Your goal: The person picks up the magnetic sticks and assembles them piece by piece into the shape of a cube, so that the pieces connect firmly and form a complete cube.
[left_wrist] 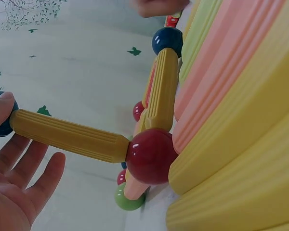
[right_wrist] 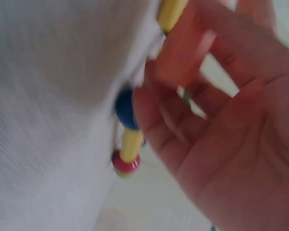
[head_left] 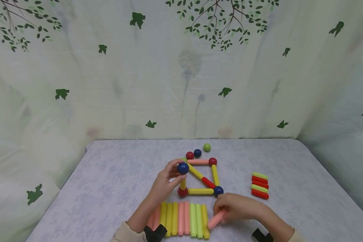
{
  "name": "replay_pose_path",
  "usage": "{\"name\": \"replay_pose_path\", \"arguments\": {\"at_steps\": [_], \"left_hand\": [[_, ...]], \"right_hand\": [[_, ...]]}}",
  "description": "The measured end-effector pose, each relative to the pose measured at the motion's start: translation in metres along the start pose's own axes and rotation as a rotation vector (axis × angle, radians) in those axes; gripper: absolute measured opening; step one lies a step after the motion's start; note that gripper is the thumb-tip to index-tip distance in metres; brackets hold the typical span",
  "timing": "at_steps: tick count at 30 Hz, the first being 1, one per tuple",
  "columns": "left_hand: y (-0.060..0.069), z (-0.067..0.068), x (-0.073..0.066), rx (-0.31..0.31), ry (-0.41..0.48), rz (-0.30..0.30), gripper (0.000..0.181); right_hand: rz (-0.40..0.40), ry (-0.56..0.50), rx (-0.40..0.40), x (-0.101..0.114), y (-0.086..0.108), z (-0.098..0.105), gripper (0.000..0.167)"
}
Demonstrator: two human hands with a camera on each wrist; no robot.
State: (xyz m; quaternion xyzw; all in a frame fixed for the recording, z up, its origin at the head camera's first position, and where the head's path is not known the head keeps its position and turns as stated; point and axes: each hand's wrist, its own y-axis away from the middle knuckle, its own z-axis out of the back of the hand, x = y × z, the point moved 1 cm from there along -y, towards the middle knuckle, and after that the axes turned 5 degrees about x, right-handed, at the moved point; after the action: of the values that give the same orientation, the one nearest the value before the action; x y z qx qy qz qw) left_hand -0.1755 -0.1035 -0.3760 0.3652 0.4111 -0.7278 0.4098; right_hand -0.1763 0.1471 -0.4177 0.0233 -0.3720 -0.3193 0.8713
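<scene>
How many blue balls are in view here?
3: one blue ball in the left hand, one at the near right corner of the stick frame, one loose beyond it, between a red ball and a green ball. More may be hidden.

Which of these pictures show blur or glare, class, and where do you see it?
Right wrist view: blurred, with the pink stick and right hand smeared; left wrist view: fairly sharp, small glints on the large red ball; head view: soft, even light, no strong glare.

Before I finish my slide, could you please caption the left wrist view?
A left hand holds a blue ball on a yellow rod joined to a red ball.
</scene>
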Motion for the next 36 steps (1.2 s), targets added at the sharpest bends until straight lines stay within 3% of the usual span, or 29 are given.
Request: {"name": "replay_pose_path", "arguments": {"at_steps": [4, 8, 12, 15, 22, 28, 32, 36], "left_hand": [[-0.001, 0.0, 0.0, 0.006, -0.002, 0.002, 0.043], [-0.002, -0.001, 0.001, 0.015, -0.008, 0.0, 0.043], [-0.003, -0.001, 0.0, 0.025, -0.019, -0.013, 0.043], [-0.004, -0.001, 0.0, 0.032, -0.026, -0.03, 0.043], [-0.016, -0.005, 0.022, 0.068, -0.035, -0.024, 0.047], [-0.026, -0.009, 0.023, 0.118, -0.105, -0.085, 0.036], [-0.026, -0.01, 0.023, 0.079, -0.131, -0.094, 0.027], [-0.025, -0.008, 0.026, 0.054, -0.132, -0.081, 0.027]], "right_hand": [[-0.01, -0.136, -0.183, 0.003, 0.0, 0.022, 0.018], [0.04, -0.12, -0.441, 0.009, -0.008, 0.036, 0.022], [0.065, -0.096, -0.584, 0.017, -0.017, 0.044, 0.022], [0.081, -0.074, -0.635, 0.022, -0.021, 0.047, 0.023], [0.102, -0.098, -0.674, 0.028, -0.025, 0.048, 0.026], [0.126, -0.084, -0.691, 0.031, -0.024, 0.045, 0.029], [0.127, -0.086, -0.736, 0.024, -0.021, 0.046, 0.031], [0.082, -0.164, -0.804, 0.008, -0.023, 0.054, 0.033]]}}
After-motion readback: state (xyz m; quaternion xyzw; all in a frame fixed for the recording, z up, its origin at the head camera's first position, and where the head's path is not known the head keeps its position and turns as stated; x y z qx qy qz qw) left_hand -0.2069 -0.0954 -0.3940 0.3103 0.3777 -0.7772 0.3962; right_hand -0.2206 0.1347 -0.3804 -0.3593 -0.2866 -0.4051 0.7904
